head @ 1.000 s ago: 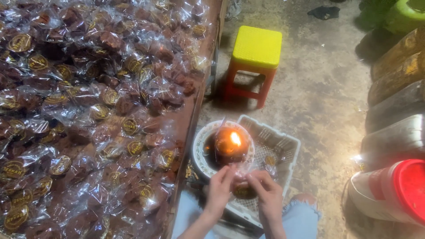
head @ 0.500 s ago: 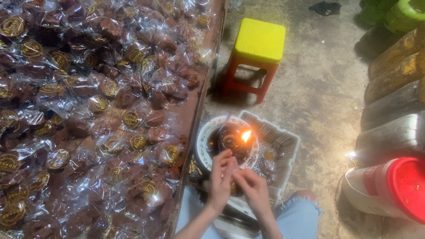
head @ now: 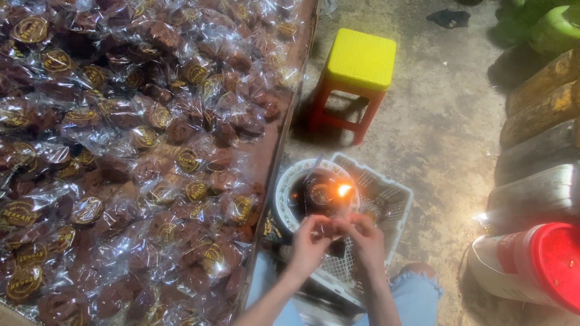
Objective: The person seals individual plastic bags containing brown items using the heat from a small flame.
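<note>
- The left hand (head: 311,240) and the right hand (head: 364,236) meet in the middle, fingertips together.
- Both grips are pinched on a small wrapped cake (head: 331,228), dark brown in clear plastic.
- The wrapped cake sits between the two hands, just under a small flame (head: 344,190).
- The flame burns over a round white bowl (head: 289,194) with a dark inside.
- The bowl rests in a white plastic basket (head: 386,199) on the person's lap.
- To the left, a long bench (head: 273,145) is piled with many more wrapped cakes (head: 139,151), each with a round gold sticker.
- A stool (head: 357,60) with a yellow seat and red legs stands on the grey floor (head: 447,115).
- A white tub with a red lid (head: 534,265) lies on its side at the right.
- Blue jeans (head: 417,293) show at the bottom.
</note>
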